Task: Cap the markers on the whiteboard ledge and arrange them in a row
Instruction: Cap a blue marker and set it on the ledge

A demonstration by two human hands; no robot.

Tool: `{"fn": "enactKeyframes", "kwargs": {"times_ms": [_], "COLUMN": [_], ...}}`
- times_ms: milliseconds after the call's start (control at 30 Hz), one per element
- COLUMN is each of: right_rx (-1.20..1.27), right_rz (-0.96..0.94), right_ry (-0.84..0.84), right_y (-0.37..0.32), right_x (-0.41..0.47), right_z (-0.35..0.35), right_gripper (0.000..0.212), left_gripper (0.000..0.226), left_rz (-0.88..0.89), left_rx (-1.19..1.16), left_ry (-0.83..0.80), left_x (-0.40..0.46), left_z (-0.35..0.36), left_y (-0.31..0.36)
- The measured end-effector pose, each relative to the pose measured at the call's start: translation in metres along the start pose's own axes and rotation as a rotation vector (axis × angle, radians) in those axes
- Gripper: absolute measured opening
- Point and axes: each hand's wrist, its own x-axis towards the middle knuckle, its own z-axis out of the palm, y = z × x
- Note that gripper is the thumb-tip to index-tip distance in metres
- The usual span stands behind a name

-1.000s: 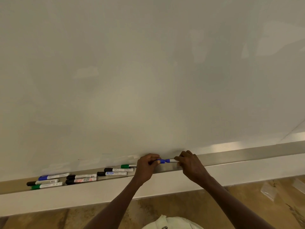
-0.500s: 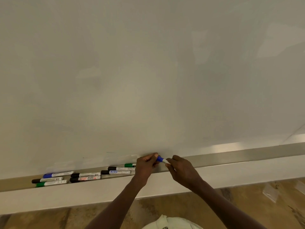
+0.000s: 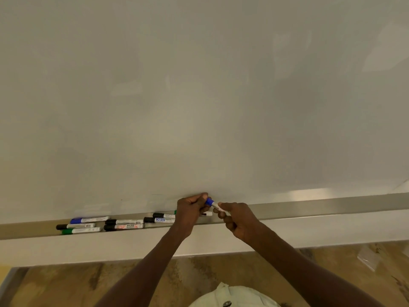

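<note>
Vs. half a sec ago: both hands sit a bit closer together, and less of the blue-capped white marker [image 3: 212, 203] shows between them; the view has shifted only slightly. The markers on the long metal whiteboard ledge [image 3: 321, 207] haven't moved.

Left hand [image 3: 190, 210] is fisted, knuckles up, thumb and fingers pinching the blue cap end. Right hand [image 3: 240, 219] is curled around the white barrel, fingertips [image 3: 221, 206] pressed on it just beside the cap. The marker tilts, blue end higher and toward the white whiteboard [image 3: 199, 96], held just above the ledge. Both forearms rise from bottom of frame and converge at the ledge.

Left of the hands, on the ledge: blue-capped marker [image 3: 89, 220] nearest the board, black-capped one [image 3: 75, 226] and green-capped one [image 3: 80, 230] in front of it; then two black-capped markers [image 3: 124, 224] side by side; then two more black-capped ones [image 3: 159, 218] partly behind the left hand. A white marker end [image 3: 207, 214] pokes out between the hands. Not one row; they lie in staggered pairs.

Right of the hands the ledge runs bare to the frame edge, lots of room. Its front lip hides the near part of the channel. Below is a brown mottled floor [image 3: 66, 282] w/ a clear plastic piece [image 3: 368, 259] far right.
</note>
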Motion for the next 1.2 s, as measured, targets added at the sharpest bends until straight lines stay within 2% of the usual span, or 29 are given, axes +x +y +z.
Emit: {"fn": "enactKeyframes", "kwargs": {"times_ms": [67, 133, 200, 300, 400, 500, 700, 900, 1200], "right_rx": [0.084, 0.053, -0.145, -0.589, -1.065, -1.246, -1.581, -1.438, -1.346], "right_rz": [0.037, 0.026, -0.052, -0.321, -0.559, -0.639, -0.708, -0.703, -0.741], "right_ry": [-0.038, -0.041, -0.002, 0.032, 0.009, -0.018, -0.054, -0.18, -0.139], "right_y": [0.003, 0.009, 0.014, 0.017, 0.017, 0.019, 0.041, 0.049, 0.043], "right_x": [0.004, 0.01, 0.018, 0.03, 0.042, 0.052, 0.059, 0.066, 0.082], "right_z": [0.003, 0.005, 0.003, -0.006, -0.016, -0.026, -0.023, 0.006, 0.043], "right_gripper": [0.026, 0.026, 0.029, 0.029, 0.022, 0.016, 0.015, 0.016, 0.017], "left_gripper": [0.018, 0.02, 0.021, 0.021, 0.013, 0.005, 0.015, 0.026, 0.031], "left_rz": [-0.002, -0.006, -0.015, -0.052, -0.109, -0.203, -0.362, -0.419, -0.454], "left_rx": [0.023, 0.044, 0.053, -0.008, -0.116, -0.223, -0.318, -0.457, -0.47], "left_ry": [0.005, 0.023, 0.058, 0.132, 0.275, 0.309, 0.318, 0.265, 0.284], "left_x": [0.002, 0.004, 0.005, 0.003, -0.002, -0.01, -0.031, -0.03, -0.012], "left_z": [-0.005, -0.008, -0.011, -0.011, -0.012, -0.016, -0.026, -0.043, -0.09], "left_y": [0.004, 0.004, 0.002, -0.007, -0.016, -0.027, -0.047, -0.045, -0.031]}}
